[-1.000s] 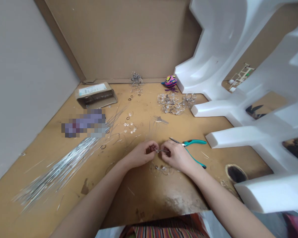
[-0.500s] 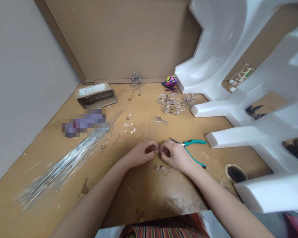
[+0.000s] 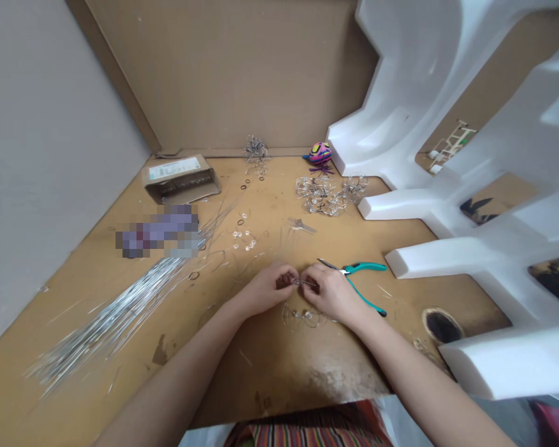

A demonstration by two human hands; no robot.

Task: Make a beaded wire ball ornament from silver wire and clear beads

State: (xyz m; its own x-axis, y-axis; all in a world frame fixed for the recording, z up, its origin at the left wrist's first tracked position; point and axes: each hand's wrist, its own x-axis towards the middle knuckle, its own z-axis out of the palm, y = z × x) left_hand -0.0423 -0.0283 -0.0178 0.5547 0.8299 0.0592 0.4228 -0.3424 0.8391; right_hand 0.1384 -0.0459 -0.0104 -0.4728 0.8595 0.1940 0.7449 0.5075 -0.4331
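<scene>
Both hands meet at the middle of the desk point(image 3: 265, 366), each grip closed in a tight pinch on a short silver wire point(image 3: 306, 283), the left hand point(image 3: 265, 288) and the right hand point(image 3: 330, 292) with their fingertips almost touching around it. Directly below the hands, at 6 o'clock and just beneath the wrists, lies a loose cluster of clear beads on wire loops point(image 3: 305, 316). At 3 o'clock, just beside the right hand, rest teal-handled pliers point(image 3: 366, 267), handles spread. A long bundle of straight silver wires point(image 3: 114, 313) fans out across the desk at 8 o'clock, and small clear beads point(image 3: 243, 239) sit at 11 o'clock, with thin black rings scattered near them. Farther out at 12 o'clock is a larger heap of finished wire-and-bead clusters point(image 3: 321, 195), with a small metal piece point(image 3: 302, 226) nearer the hands. A flattened cardboard box point(image 3: 181, 180) lies at 11 o'clock by the back corner, beside a pixelated patch point(image 3: 157, 231). A colourful toy point(image 3: 320, 153) sits against white foam packing point(image 3: 428, 105) on the right.
</scene>
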